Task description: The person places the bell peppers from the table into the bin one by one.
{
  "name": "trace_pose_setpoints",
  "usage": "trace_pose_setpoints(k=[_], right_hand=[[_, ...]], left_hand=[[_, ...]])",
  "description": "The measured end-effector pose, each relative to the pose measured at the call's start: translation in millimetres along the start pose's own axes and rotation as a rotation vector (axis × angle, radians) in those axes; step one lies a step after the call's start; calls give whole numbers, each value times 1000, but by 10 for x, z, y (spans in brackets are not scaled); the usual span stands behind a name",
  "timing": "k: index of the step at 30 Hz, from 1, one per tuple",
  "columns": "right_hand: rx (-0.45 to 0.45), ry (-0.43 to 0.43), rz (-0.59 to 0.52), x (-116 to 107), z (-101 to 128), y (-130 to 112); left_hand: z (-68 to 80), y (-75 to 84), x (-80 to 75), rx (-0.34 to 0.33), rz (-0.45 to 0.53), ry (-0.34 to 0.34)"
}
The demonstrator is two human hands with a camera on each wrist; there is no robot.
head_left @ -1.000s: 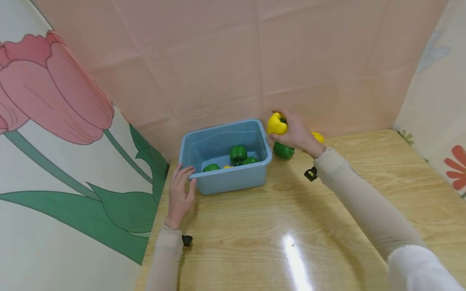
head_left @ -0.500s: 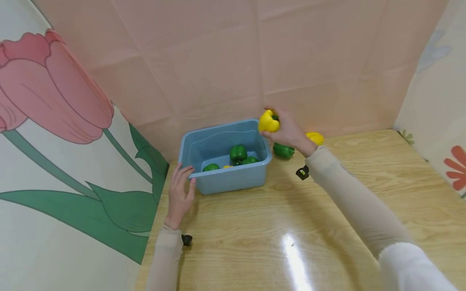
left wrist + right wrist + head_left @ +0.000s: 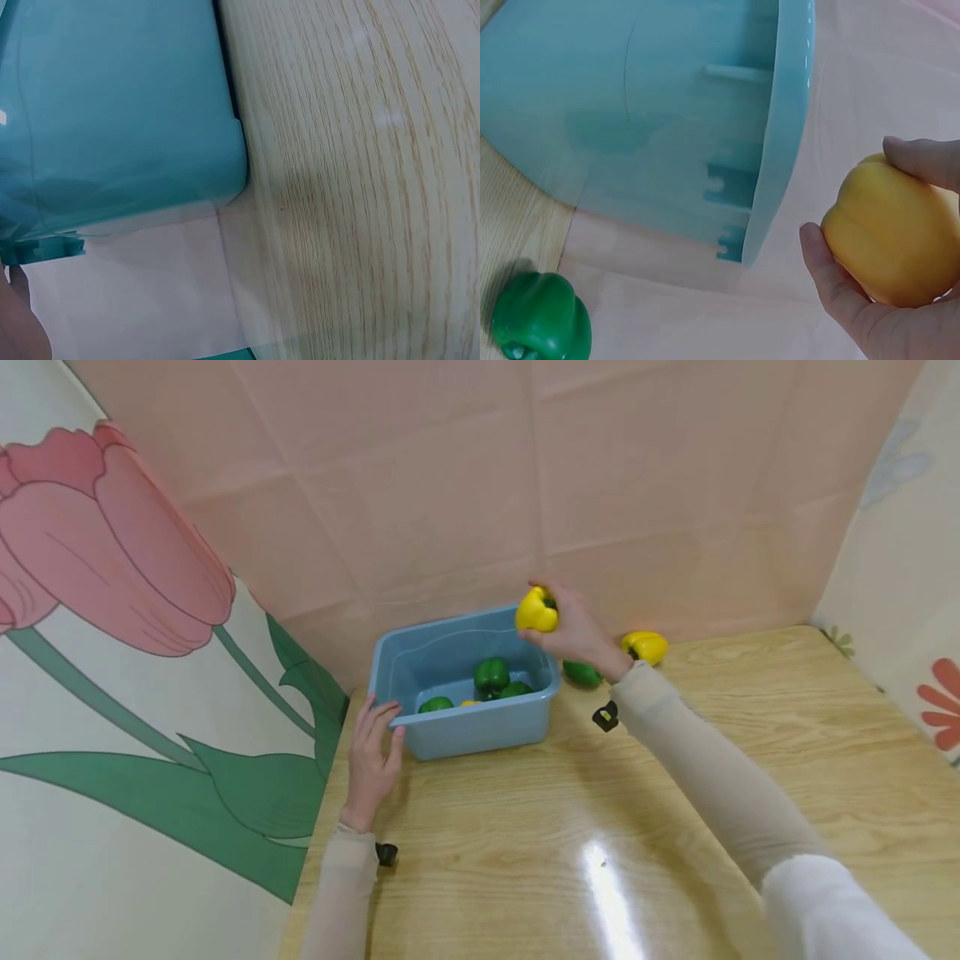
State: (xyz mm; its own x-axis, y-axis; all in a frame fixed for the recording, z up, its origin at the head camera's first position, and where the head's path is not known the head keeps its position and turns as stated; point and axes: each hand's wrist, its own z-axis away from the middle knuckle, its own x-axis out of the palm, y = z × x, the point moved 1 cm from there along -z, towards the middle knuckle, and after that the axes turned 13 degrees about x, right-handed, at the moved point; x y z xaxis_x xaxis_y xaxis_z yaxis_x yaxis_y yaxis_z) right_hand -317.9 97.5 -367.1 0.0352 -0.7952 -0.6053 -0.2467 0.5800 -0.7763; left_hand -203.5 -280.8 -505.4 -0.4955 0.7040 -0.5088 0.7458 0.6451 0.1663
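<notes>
Right hand [image 3: 577, 631]: raised above the far right corner of the blue tub [image 3: 480, 737], fingers [image 3: 832, 281] curled around a yellow pepper [image 3: 537, 610]. The right wrist view shows the thumb and a finger wrapped on either side of the pepper, with the tub's rim just beside it.

Left hand [image 3: 372, 758]: resting on the worktop [image 3: 675, 793] at the tub's near left corner, fingers extended and lying against the rim and wall there, holding nothing.

Blue tub: standing at the back left of the worktop, close to the pink backdrop [image 3: 450, 485]. Inside it are green peppers [image 3: 491, 675] and a glimpse of something yellow on the tub floor.

On the worktop, right of the tub: one green pepper [image 3: 582, 673], partly hidden behind the right wrist, and a second yellow pepper [image 3: 645, 646] just beyond it, near the backdrop.

Left side: a panel printed with a pink tulip [image 3: 112, 552].
</notes>
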Motion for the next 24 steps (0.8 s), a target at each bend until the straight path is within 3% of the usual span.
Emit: trace_pose_setpoints(k=[11, 24], right_hand=[[-17, 17, -23, 223, -97, -106], [-14, 19, -42, 351, -126, -65]], left_hand=[[10, -49, -36, -2, -5, 6], [26, -21, -32, -1, -12, 4]])
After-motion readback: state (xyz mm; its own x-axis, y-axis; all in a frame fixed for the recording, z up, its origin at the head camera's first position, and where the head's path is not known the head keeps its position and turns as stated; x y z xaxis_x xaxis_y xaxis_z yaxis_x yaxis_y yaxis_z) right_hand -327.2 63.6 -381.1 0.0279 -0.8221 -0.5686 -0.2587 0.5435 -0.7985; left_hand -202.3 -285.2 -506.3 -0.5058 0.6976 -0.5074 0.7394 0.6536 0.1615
